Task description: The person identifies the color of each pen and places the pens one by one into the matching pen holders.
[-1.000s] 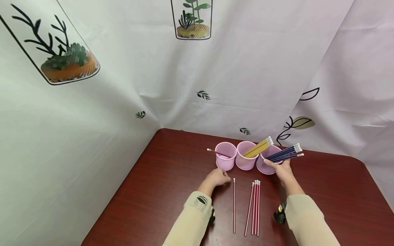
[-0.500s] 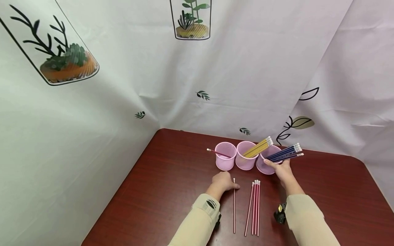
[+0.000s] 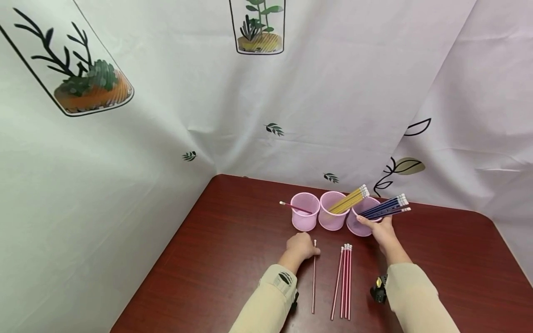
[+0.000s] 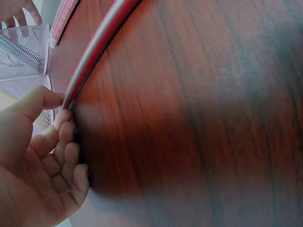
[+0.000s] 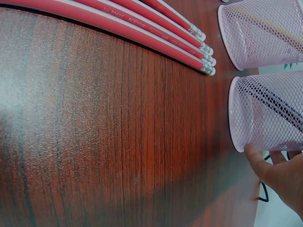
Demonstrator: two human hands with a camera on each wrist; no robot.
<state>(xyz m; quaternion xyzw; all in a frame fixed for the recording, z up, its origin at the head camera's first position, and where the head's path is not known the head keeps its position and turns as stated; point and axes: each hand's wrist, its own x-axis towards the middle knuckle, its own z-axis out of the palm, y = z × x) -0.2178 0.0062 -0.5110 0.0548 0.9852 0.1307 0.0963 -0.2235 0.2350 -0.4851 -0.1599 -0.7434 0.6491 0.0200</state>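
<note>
My left hand [image 3: 300,247] pinches a red pencil [image 3: 313,289] between thumb and index finger near its eraser end. In the left wrist view, the other fingers [image 4: 71,158] curl close over the table. My right hand [image 3: 384,233] holds the right-hand pink mesh pencil cup [image 3: 358,226], thumb on its front and fingers around its right side, partly hidden. Blue pencils [image 3: 383,208] lean out of that cup to the right. Yellow pencils [image 3: 350,200] lean from the middle pencil cup [image 3: 332,223]. A single red pencil [image 3: 291,205] slants out of the left pencil cup [image 3: 304,224].
Several red pencils [image 3: 345,282] lie side by side on the dark wooden table [image 3: 200,259], between my forearms, erasers toward the cups. The cups stand in a row near the back edge. A white printed cloth [image 3: 333,101] hangs behind and to the left.
My left hand has moved right to the single red pencil on the table and taken hold of it. That pencil has shifted slightly left. My right hand stays at the cup.
</note>
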